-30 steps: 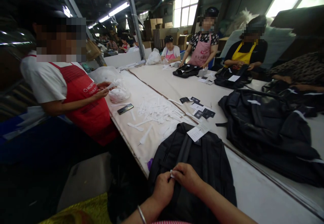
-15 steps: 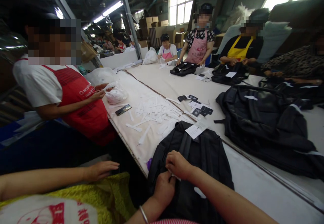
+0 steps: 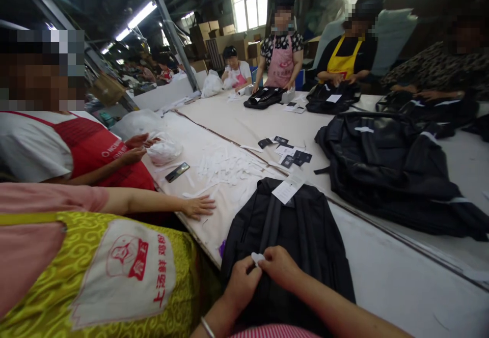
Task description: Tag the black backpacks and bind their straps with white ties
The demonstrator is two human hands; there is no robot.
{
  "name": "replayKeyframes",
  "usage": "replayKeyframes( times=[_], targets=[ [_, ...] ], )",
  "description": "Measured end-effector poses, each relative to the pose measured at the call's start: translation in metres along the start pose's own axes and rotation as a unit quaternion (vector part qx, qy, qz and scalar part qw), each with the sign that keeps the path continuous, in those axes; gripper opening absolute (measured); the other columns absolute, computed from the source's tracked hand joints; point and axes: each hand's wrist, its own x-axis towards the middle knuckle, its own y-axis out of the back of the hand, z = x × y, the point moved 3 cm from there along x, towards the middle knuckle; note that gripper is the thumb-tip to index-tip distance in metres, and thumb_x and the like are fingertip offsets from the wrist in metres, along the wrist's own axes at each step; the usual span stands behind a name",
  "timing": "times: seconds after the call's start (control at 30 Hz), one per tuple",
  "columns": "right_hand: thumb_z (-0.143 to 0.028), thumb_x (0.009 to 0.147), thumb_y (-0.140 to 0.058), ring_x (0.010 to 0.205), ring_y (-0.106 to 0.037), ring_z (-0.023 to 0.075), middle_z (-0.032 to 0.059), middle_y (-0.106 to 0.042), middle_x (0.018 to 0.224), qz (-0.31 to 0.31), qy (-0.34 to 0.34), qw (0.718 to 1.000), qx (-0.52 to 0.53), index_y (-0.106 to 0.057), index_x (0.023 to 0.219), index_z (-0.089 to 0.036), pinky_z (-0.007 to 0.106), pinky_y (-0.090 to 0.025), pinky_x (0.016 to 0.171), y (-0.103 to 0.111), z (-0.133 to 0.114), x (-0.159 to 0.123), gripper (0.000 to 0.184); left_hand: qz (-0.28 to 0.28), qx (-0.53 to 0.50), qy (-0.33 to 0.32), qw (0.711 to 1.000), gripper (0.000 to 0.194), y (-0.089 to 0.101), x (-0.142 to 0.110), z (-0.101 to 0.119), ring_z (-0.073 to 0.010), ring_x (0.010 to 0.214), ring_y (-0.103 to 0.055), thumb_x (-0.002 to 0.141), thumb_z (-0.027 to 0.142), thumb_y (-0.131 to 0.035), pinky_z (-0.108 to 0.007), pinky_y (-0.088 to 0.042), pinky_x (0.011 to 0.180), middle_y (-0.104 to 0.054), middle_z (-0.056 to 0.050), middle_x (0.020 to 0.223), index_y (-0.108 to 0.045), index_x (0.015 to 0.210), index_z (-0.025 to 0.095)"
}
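Observation:
A black backpack point(image 3: 305, 236) lies flat on the white table point(image 3: 389, 282) in front of me, with a white tag point(image 3: 287, 190) on its far end. My left hand point(image 3: 241, 282) and my right hand point(image 3: 280, 266) meet over its near edge. Both pinch a small white paper piece point(image 3: 257, 258) between their fingertips. A silver bangle point(image 3: 207, 327) sits on my left wrist.
A person in a yellow apron point(image 3: 114, 272) stands close on my left, one hand point(image 3: 198, 206) flat on the table edge. White paper strips point(image 3: 229, 167), a phone point(image 3: 177, 172), dark cards point(image 3: 294, 157) and a pile of black bags point(image 3: 389, 170) lie beyond. Other workers stand around the table.
The person in the yellow apron has come in from the left and put a hand on the table. My hands stay together on the backpack, the white piece now raised between them.

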Motion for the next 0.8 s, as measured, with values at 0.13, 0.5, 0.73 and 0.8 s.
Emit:
replayKeyframes(
  times=[0.13,0.5,0.73,0.8],
  targets=[
    [-0.03,0.084,-0.051,0.055,-0.052,0.013,0.0008,-0.061,0.055,-0.02,0.033,0.999,0.007,-0.063,0.06,-0.017,0.026,-0.029,0.052,0.001,-0.005,0.0,0.03,0.056,0.097,0.017,0.994,0.05,0.005,0.006,-0.006,-0.0184,0.065,-0.058,0.093,0.046,-0.035,-0.029,-0.04,0.062,-0.067,-0.007,0.068,-0.066,0.068,0.015],
    [-0.03,0.082,-0.053,0.055,-0.047,0.0117,-0.0017,-0.055,0.054,0.022,0.045,0.999,-0.005,-0.056,0.057,-0.017,0.026,-0.028,0.054,-0.005,-0.001,-0.001,0.029,0.168,0.149,0.016,0.974,0.046,0.004,0.004,-0.022,-0.018,0.06,-0.054,0.093,0.044,-0.035,-0.03,-0.035,0.061,-0.063,-0.008,0.063,-0.061,0.064,0.018],
    [-0.048,0.084,-0.052,0.053,-0.047,0.0127,-0.002,-0.051,0.052,0.052,-0.045,0.991,0.115,-0.051,0.057,-0.019,0.025,-0.034,0.051,0.004,0.01,-0.016,0.04,0.159,0.037,0.063,0.985,0.047,0.011,0.011,-0.032,-0.0156,0.062,-0.05,0.088,0.052,-0.041,-0.028,-0.035,0.061,-0.058,-0.001,0.062,-0.06,0.066,0.016],
    [-0.058,0.086,-0.047,0.045,-0.044,0.0113,-0.002,-0.051,0.053,-0.006,-0.116,0.972,0.203,-0.054,0.064,-0.019,0.023,-0.03,0.042,-0.002,0.013,-0.021,0.045,0.163,0.058,0.065,0.983,0.047,0.011,0.011,-0.031,-0.0157,0.062,-0.05,0.088,0.052,-0.04,-0.028,-0.034,0.061,-0.058,-0.001,0.061,-0.06,0.064,0.016]
  ],
)
